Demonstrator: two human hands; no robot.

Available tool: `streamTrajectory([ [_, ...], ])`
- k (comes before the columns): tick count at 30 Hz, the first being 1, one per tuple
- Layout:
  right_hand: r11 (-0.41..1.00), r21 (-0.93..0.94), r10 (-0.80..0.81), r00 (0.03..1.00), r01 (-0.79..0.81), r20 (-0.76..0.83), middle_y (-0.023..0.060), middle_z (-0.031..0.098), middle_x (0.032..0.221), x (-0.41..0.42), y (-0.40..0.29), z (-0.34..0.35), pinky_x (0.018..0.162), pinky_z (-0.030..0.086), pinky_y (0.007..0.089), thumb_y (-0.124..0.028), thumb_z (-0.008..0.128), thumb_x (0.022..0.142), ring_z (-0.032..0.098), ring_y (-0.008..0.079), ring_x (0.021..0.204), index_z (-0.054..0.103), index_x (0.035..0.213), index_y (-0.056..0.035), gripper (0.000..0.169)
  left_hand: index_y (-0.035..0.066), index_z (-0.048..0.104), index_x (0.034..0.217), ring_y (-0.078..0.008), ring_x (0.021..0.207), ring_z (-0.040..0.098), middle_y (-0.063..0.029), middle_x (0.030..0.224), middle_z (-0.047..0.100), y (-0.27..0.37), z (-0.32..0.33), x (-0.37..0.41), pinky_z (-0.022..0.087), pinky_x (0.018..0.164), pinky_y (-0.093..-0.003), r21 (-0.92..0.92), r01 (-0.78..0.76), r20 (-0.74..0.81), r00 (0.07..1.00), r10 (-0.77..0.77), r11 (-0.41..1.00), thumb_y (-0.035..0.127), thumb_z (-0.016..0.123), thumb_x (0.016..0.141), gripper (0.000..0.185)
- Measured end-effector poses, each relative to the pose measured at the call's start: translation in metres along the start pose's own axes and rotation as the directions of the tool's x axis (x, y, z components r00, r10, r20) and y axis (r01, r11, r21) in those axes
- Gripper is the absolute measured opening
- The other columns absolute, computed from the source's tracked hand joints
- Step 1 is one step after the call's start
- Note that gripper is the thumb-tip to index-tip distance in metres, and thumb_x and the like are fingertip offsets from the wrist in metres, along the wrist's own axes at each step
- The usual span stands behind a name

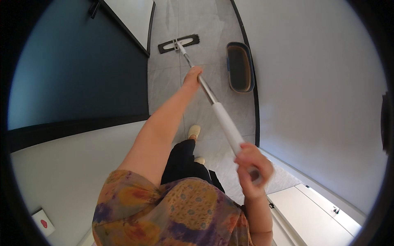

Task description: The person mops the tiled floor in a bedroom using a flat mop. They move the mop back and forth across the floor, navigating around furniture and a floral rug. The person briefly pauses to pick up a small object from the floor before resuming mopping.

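Observation:
A flat mop with a dark fringed pad and a pale centre plate lies with its head on the grey tile floor at the far end. Its metal pole slants back towards me and ends in a white grip. My left hand is closed around the pole, well down from the grip. Around the top end of the white grip is my right hand, slightly blurred, with the round handle end showing between its fingers.
To the right of the mop, an oblong tub with a blue rim stands against the black skirting of the white wall. At left is a dark door with a black handle. White cabinet-like panels are at lower right. My feet wear pale perforated clogs.

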State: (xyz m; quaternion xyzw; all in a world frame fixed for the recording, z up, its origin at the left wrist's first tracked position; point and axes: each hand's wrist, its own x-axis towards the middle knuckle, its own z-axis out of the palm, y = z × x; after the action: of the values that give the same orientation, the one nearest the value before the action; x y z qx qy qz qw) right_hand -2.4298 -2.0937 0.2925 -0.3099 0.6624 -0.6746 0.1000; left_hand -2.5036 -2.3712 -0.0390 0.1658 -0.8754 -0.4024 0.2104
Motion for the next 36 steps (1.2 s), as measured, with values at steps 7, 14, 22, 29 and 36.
streamTrajectory([
  [7, 0.999, -0.017, -0.050, 0.997, 0.051, 0.067, 0.0105, 0.056, 0.064, -0.005, -0.001, 0.014, 0.066, 0.046, 0.0376, 0.007, 0.045, 0.050, 0.051, 0.0243, 0.056, 0.061, 0.077, 0.0034, 0.032, 0.008, 0.050, 0.078, -0.0271, 0.086, 0.052, -0.0067, 0.083, 0.052, 0.004, -0.050, 0.013, 0.043, 0.070, -0.0382, 0.197, -0.231, 0.448, 0.886, 0.122, 0.953, 0.004, 0.062, 0.065, 0.019],
  [14, 0.999, -0.026, -0.043, 0.999, 0.042, -0.032, 0.0060, 0.047, 0.048, -0.067, -0.087, -0.022, 0.058, 0.044, 0.0351, 0.000, 0.051, 0.063, 0.046, 0.0181, 0.041, 0.054, 0.067, -0.0009, 0.005, 0.008, 0.049, 0.072, -0.0287, 0.076, 0.051, -0.0077, 0.073, 0.051, 0.057, -0.033, -0.063, 0.041, 0.064, -0.0378, -0.059, -0.416, 0.542, 0.750, 0.379, 0.907, 0.006, 0.064, 0.062, 0.019],
  [22, 0.941, 0.204, -0.314, 0.918, 0.269, 0.242, 0.0103, 0.046, 0.052, -0.188, -0.166, -0.114, 0.039, 0.035, 0.0338, -0.005, 0.050, 0.073, 0.043, 0.0208, 0.041, 0.052, 0.082, 0.0075, 0.015, 0.009, 0.048, 0.063, -0.0290, 0.069, 0.052, -0.0074, 0.065, 0.051, 0.163, 0.013, -0.234, 0.040, 0.060, -0.0377, -0.306, -0.354, 0.339, 0.827, 0.449, 0.884, 0.008, 0.065, 0.057, 0.018],
  [29, 0.906, 0.224, -0.391, 0.912, 0.358, 0.126, 0.0044, 0.045, 0.045, -0.292, -0.226, -0.187, 0.036, 0.035, 0.0316, -0.008, 0.049, 0.076, 0.039, 0.0155, 0.034, 0.050, 0.075, 0.0034, 0.012, 0.007, 0.046, 0.065, -0.0328, 0.065, 0.050, -0.0115, 0.062, 0.049, 0.272, 0.046, -0.336, 0.037, 0.057, -0.0430, -0.336, -0.372, 0.431, 0.756, 0.492, 0.865, 0.014, 0.061, 0.060, 0.017],
  [36, 0.791, 0.311, -0.546, 0.837, 0.526, -0.027, 0.0032, 0.046, 0.042, -0.384, -0.247, -0.230, 0.036, 0.037, 0.0260, -0.015, 0.054, 0.076, 0.041, 0.0130, 0.031, 0.045, 0.066, -0.0050, 0.016, 0.006, 0.045, 0.065, -0.0321, 0.067, 0.050, -0.0107, 0.064, 0.050, 0.333, 0.058, -0.427, 0.038, 0.058, -0.0414, -0.313, -0.378, 0.424, 0.765, 0.485, 0.871, 0.013, 0.060, 0.065, 0.016],
])
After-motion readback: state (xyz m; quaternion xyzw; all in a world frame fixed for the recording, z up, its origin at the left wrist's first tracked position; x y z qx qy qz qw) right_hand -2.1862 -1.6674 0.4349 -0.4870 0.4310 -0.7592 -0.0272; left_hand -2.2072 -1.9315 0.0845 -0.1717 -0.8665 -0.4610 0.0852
